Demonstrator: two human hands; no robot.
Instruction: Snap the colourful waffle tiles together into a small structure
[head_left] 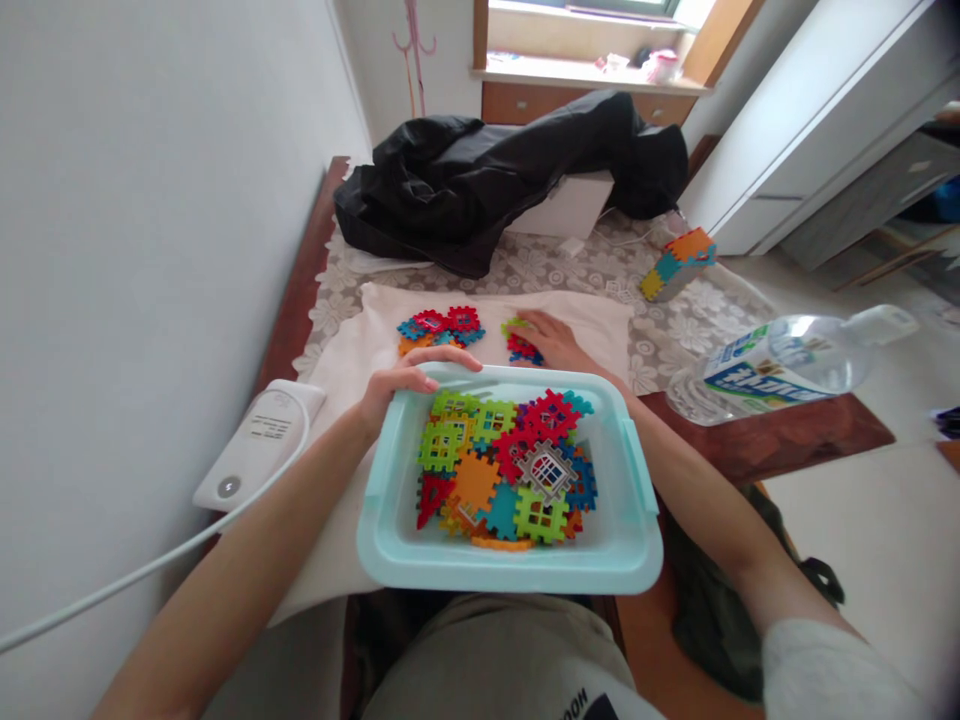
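A light blue plastic bin [510, 575] is tilted toward me at the front edge of the table. My left hand [405, 378] grips its far left rim, fingers over the edge. Inside lie interlocking plastic building pieces [476, 482] in green, red, orange, blue and grey, some with window grids. Beyond the bin, my right hand [553, 340] reaches past its right side, its fingers stretched over a small group of green, red and blue pieces [523, 348] on the white cloth. To its left is another heap of red, blue and orange pieces [442, 328].
A white device with a cable [259, 440] lies at the left. On the right stands a clear plastic bottle [780, 365]. Behind it is a block built from pieces [677, 265]. Black fabric [510, 165] covers something at the table's far end, and a wall [165, 200] borders the left.
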